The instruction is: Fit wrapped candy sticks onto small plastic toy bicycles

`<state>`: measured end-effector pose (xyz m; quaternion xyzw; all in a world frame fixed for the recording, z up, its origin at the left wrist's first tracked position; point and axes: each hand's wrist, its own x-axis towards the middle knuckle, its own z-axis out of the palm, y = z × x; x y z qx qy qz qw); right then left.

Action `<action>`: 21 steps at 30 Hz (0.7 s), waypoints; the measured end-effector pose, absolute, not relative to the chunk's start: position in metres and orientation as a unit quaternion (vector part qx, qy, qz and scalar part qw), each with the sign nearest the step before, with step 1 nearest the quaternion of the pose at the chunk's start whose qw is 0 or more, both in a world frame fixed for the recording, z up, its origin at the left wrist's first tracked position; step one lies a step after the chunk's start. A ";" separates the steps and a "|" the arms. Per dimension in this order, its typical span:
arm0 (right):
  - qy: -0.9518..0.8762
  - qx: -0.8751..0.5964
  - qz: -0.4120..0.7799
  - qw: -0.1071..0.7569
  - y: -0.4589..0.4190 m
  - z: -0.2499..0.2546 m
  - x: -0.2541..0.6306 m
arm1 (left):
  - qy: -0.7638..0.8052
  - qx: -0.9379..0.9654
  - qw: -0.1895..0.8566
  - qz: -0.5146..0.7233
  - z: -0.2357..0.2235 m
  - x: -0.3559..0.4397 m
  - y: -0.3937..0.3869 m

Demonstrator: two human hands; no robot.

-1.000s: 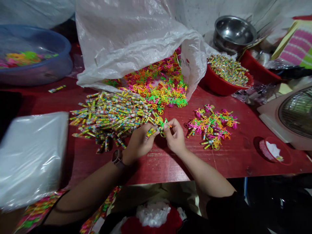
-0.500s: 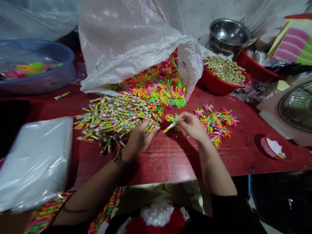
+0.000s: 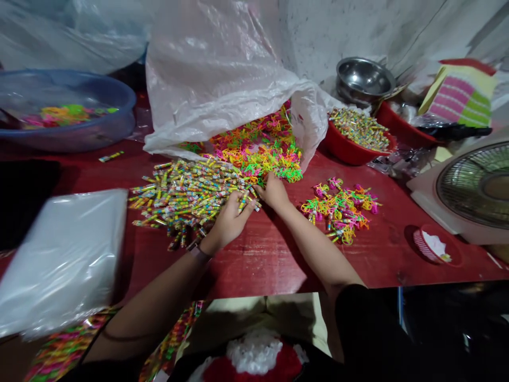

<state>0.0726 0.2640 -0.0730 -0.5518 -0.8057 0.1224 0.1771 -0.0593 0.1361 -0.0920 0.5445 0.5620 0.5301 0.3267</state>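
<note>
My left hand [image 3: 230,220], a watch on its wrist, is closed around a few candy tubes [image 3: 248,201] at the right edge of a big pile of wrapped candy tubes [image 3: 186,191]. Close beside it, my right hand [image 3: 274,192] reaches to the front of a heap of small neon plastic toys [image 3: 274,156] spilling from a white plastic bag [image 3: 222,122]. Its fingers are bent together, and what they grip is hidden. Right of that arm lies a smaller group of neon toys joined with candy tubes [image 3: 344,209].
Around the red table [image 3: 254,265] stand a blue basin [image 3: 119,116], a red bowl of candy tubes [image 3: 360,130], a steel bowl [image 3: 366,79], a fan [image 3: 477,185] and a small red basket [image 3: 427,249]. Clear plastic bags [image 3: 75,244] are stacked at the left.
My right hand has moved left from beside the smaller group to the neon heap. The toy with a candy tube it held is out of its fingers. My left hand stays at the pile.
</note>
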 end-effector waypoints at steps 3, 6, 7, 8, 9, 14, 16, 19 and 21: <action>-0.788 -0.579 0.154 0.142 0.272 -0.073 0.083 | 0.533 0.565 0.322 0.541 -0.086 -0.060 0.136; -0.780 -0.589 0.175 0.118 0.269 -0.063 0.111 | 0.508 0.569 0.337 0.552 -0.076 -0.059 0.135; -0.778 -0.585 0.193 0.123 0.267 -0.060 0.120 | 0.504 0.570 0.344 0.550 -0.074 -0.058 0.135; -0.772 -0.578 0.225 0.138 0.263 -0.057 0.128 | 0.501 0.570 0.350 0.548 -0.072 -0.057 0.134; -0.757 -0.571 0.273 0.164 0.259 -0.055 0.136 | 0.499 0.571 0.355 0.546 -0.071 -0.056 0.134; -0.562 -0.482 0.575 0.348 0.230 -0.050 0.150 | 0.477 0.577 0.382 0.541 -0.077 -0.054 0.134; -0.500 -0.437 0.650 0.370 0.216 -0.050 0.145 | 0.476 0.575 0.396 0.535 -0.081 -0.053 0.134; -0.468 -0.399 0.692 0.377 0.196 -0.056 0.133 | 0.470 0.555 0.451 0.517 -0.084 -0.048 0.134; -0.496 -0.373 0.692 0.368 0.189 -0.062 0.127 | 0.461 0.543 0.489 0.504 -0.084 -0.044 0.134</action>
